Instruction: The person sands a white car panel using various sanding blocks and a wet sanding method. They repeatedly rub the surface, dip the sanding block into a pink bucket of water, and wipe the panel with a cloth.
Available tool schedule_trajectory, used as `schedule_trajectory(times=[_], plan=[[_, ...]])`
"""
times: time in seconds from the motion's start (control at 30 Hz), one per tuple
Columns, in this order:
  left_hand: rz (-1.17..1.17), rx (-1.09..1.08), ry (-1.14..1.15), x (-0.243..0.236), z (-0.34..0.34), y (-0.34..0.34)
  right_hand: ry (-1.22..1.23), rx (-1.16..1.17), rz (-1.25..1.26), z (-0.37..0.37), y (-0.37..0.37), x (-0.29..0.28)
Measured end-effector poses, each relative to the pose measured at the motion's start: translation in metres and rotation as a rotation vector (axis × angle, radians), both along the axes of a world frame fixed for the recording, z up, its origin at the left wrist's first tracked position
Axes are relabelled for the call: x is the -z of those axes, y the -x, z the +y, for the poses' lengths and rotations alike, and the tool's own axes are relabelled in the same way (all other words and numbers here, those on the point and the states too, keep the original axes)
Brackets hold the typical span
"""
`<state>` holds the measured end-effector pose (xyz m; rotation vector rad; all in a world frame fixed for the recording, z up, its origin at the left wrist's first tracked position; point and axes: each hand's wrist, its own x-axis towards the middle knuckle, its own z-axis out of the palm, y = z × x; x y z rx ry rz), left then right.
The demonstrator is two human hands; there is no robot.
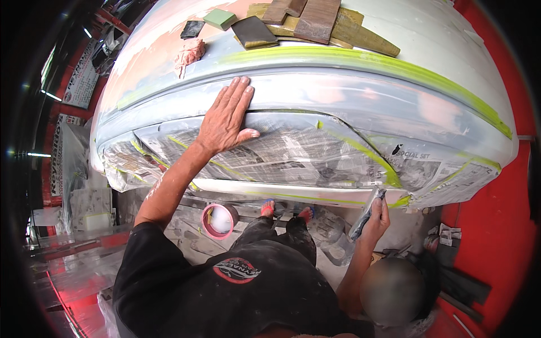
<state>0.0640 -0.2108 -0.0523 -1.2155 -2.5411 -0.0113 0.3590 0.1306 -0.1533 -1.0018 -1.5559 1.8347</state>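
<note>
My left hand [225, 115] lies flat, fingers extended, on a curved grey-primed panel [298, 90] with pale patches, part of a vehicle body. My right hand [375, 217] is closed around a long, narrow dark sanding block [363, 219] with a grey edge, held low at the panel's lower right. Beneath my left hand, masking newspaper [270, 152] with yellow-green tape covers the lower section. On the upper surface sit a crumpled pink rag [190, 52], a green block [220, 19], dark sheets [252, 32] and several wooden blocks [315, 19].
A pink bucket [209, 228] with white contents stands on the floor near my sandaled feet [267, 209]. Plastic-covered items and boards [90, 208] are at the left. A red surface [490, 225] and dark strips [462, 287] are at the right. A blurred round shape [391, 290] is at lower right.
</note>
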Motion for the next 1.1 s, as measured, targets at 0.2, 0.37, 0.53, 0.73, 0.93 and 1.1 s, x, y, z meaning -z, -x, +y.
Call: schedule_trajectory(times=[0.2, 0.37, 0.53, 0.73, 0.93, 1.1], plan=[[-0.030, 0.126, -0.068, 0.007, 0.116, -0.011, 0.049, 0.044, -0.037, -0.001, -0.025, 0.007], [0.073, 0.279, -0.121, 0.010, 0.251, -0.028, 0.049, 0.105, -0.069, 0.005, -0.045, 0.003], [0.119, 0.347, -0.162, 0.012, 0.379, -0.049, 0.066, 0.195, -0.081, 0.005, -0.060, -0.002], [0.119, 0.380, -0.169, 0.011, 0.386, -0.054, 0.016, 0.206, -0.153, 0.004, -0.064, -0.009], [0.012, 0.287, -0.168, 0.002, 0.248, -0.028, 0.109, 0.157, -0.108, -0.007, -0.047, -0.017], [-0.013, 0.179, -0.181, 0.005, 0.134, -0.006, 0.091, 0.010, -0.065, -0.022, -0.010, -0.015]])
